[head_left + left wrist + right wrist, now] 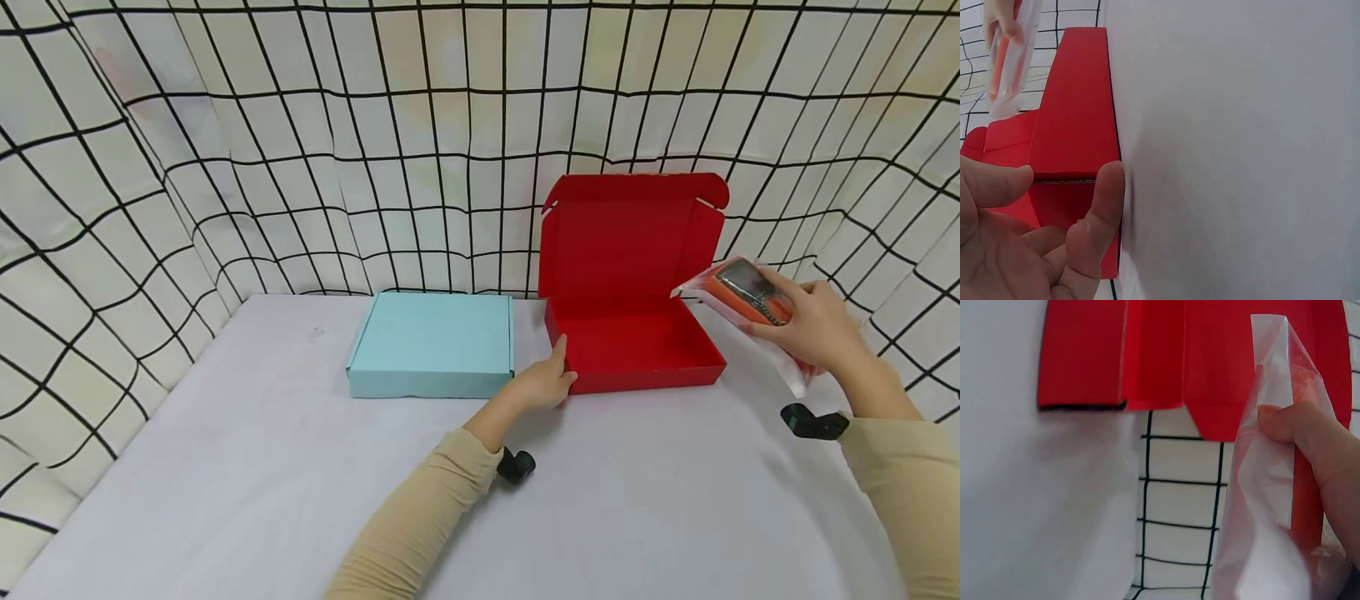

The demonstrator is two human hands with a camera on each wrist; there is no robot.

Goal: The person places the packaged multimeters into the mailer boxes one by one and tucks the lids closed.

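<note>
An open red cardboard box (628,333) stands on the table with its lid raised at the back. My left hand (542,385) grips its front left corner. In the left wrist view, the fingers (997,181) bracket the box edge. My right hand (817,323) holds a clear plastic bag (1266,487) at the right of the box, raised beside its right wall. Inside the bag shows an orange item (750,292) with a dark, glossy panel; its exact kind is unclear. The bag's upper left corner comes close to the raised lid.
A closed light-blue box (435,337) lies left of the red one on the white-covered table (262,483). White walls with a black grid (465,125) enclose the back and sides. A small black device (813,422) sits at the right wrist, another (517,465) at the left.
</note>
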